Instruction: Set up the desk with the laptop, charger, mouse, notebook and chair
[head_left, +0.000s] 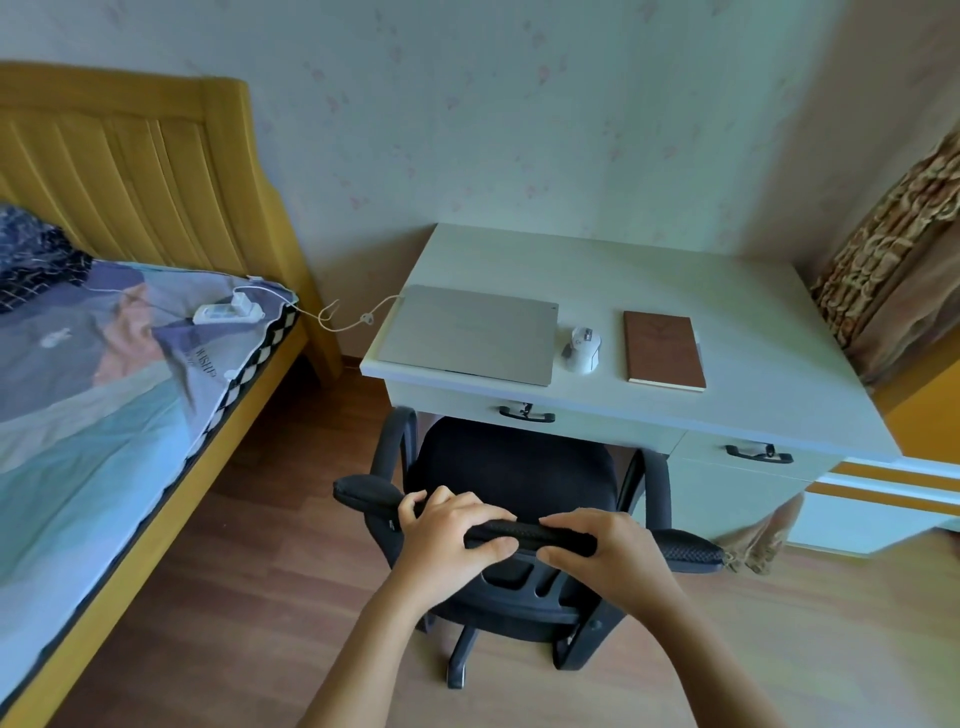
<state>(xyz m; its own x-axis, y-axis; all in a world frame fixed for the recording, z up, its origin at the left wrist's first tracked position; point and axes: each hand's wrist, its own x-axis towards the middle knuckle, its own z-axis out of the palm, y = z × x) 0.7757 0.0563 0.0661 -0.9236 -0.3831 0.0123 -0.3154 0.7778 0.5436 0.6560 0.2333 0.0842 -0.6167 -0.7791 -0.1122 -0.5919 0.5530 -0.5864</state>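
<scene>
Left hand (447, 527), right hand (602, 545) grip chair (519, 467) backrest; seat faces desk (649, 260).

I see soft, even daylight, brightest on the desk (597, 260) and wall (519, 104). Shadows are faint. Wide-angle distortion bends the edges; the bed (104, 389) looks slightly soft.

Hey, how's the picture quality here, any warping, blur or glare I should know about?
Head view: wide-angle warping bends the bed frame and desk edges toward the borders; soft, even daylight, no harsh glare on the laptop; both hands, left hand and right hand, on the chair look sharp.
</scene>
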